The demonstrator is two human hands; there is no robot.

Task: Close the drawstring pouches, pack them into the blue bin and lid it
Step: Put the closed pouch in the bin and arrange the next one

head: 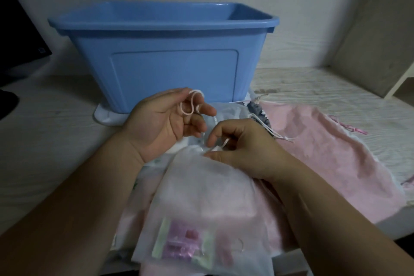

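A translucent white drawstring pouch (206,204) lies in front of me on a pile of other pouches, with pink and green items showing through near its bottom. My left hand (163,123) is raised palm up and has the pouch's white cord (192,103) looped round its fingers. My right hand (242,148) pinches the gathered mouth of the same pouch and a cord end. The open blue bin (165,60) stands right behind my hands. A pink pouch (331,152) lies flat to the right. No lid is clearly in view.
A white flat piece (107,116) sticks out under the bin's left corner. A grey patterned pouch (257,110) lies between the bin and the pink pouch. A dark monitor (18,36) stands at far left. A wall ledge (380,51) is at right.
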